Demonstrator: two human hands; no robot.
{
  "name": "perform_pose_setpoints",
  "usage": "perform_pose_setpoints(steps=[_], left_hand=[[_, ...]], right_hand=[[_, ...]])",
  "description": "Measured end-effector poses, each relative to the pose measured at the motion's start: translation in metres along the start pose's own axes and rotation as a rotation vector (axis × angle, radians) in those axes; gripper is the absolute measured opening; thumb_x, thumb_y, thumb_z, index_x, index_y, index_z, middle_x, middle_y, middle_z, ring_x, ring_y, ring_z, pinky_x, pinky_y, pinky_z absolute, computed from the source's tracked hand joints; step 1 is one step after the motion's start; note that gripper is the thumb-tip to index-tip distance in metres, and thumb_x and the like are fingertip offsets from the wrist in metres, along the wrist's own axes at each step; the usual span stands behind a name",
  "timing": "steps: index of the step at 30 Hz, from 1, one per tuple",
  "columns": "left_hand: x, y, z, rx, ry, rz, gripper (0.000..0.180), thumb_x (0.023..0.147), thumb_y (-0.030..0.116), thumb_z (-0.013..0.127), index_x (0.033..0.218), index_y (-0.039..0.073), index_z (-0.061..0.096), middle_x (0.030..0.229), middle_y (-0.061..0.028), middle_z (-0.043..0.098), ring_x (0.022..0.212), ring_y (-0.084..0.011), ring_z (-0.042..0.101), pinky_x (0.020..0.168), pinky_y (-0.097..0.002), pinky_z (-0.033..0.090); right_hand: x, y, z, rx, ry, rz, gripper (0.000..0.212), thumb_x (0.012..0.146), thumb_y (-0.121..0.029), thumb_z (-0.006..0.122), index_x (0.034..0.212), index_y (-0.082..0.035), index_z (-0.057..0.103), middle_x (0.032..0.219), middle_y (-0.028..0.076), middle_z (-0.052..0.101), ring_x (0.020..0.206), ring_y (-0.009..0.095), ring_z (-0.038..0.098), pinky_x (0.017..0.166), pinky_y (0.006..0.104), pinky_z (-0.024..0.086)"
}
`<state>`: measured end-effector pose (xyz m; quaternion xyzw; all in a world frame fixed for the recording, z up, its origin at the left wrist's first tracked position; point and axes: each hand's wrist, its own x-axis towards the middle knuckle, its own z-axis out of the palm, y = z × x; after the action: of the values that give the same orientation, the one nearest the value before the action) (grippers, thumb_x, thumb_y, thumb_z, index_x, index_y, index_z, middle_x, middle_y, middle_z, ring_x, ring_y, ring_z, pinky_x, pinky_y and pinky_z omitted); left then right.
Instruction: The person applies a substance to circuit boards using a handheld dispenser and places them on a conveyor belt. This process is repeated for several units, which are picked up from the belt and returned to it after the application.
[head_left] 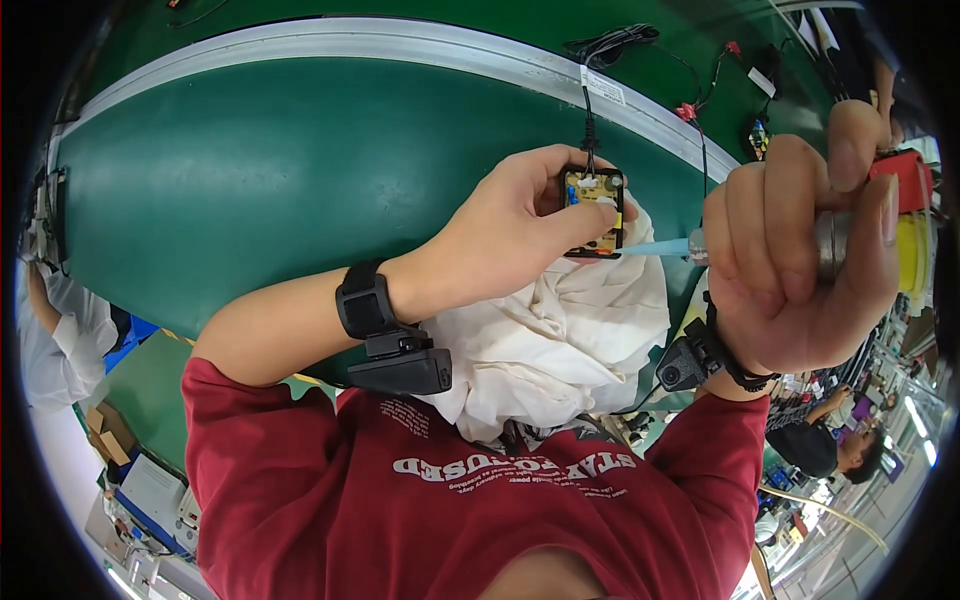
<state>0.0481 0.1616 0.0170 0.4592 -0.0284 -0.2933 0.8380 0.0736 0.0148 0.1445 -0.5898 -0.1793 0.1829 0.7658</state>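
Note:
My left hand (510, 220) is closed around a small black open case with a yellowish circuit board (603, 242) inside. Its thumb lies across the board and hides part of it; blue, white and yellow parts show around it. From the case's far end runs a black cable (588, 105). In my right hand (800, 240) is a glue dispenser with a light blue tapered nozzle (655, 248); the fingers cover most of its body. The nozzle's tip is at the case's near right corner; whether it touches cannot be made out. Below the case lies a crumpled white cloth (560, 340).
A green work surface (270, 170) is bordered at the back by a metal rail (330, 40). Beyond the rail lie a coiled black cable (615, 42) and thin leads with red connectors (686, 112). Other people sit at far left and right.

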Motion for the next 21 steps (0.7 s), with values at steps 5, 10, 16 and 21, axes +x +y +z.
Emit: perform_pose_setpoints(steps=[5,10,16,21], left_hand=[[-0.001,0.001,0.0,-0.009,-0.007,-0.011,0.032,0.095,0.01,0.055,0.123,-0.003,0.048,0.11,-0.0118,0.063,0.101,-0.0168,0.063,0.084,-0.0275,0.053],[-0.001,0.004,-0.001,-0.008,-0.002,-0.014,0.032,0.095,0.01,0.055,0.123,-0.003,0.048,0.11,-0.0118,0.063,0.102,-0.0175,0.063,0.084,-0.0276,0.053],[0.001,0.005,0.002,0.0,-0.013,-0.012,0.03,0.095,0.01,0.054,0.121,-0.003,0.049,0.111,-0.0113,0.063,0.104,-0.018,0.063,0.084,-0.0283,0.054],[0.001,-0.001,0.002,0.007,0.005,-0.054,0.031,0.094,0.012,0.057,0.12,-0.002,0.049,0.106,-0.0085,0.064,0.095,-0.012,0.063,0.079,-0.0253,0.055]], right_hand=[[0.006,-0.004,0.0,-0.079,-0.146,0.048,0.019,0.102,-0.03,0.038,0.099,-0.012,0.037,0.057,-0.003,0.039,0.042,0.005,0.035,0.043,0.021,0.031],[0.008,0.001,-0.005,0.014,-0.19,-0.024,0.019,0.102,-0.03,0.038,0.099,-0.011,0.037,0.056,-0.003,0.039,0.043,0.005,0.034,0.043,0.0211,0.031],[0.006,-0.002,-0.01,0.105,-0.192,-0.113,0.029,0.102,-0.03,0.036,0.116,-0.005,0.039,0.058,-0.003,0.04,0.043,0.006,0.035,0.043,0.0213,0.032],[0.003,-0.006,0.001,-0.082,-0.155,-0.005,0.04,0.103,-0.03,0.034,0.131,-0.002,0.036,0.059,-0.002,0.041,0.044,0.006,0.036,0.043,0.0211,0.033]])
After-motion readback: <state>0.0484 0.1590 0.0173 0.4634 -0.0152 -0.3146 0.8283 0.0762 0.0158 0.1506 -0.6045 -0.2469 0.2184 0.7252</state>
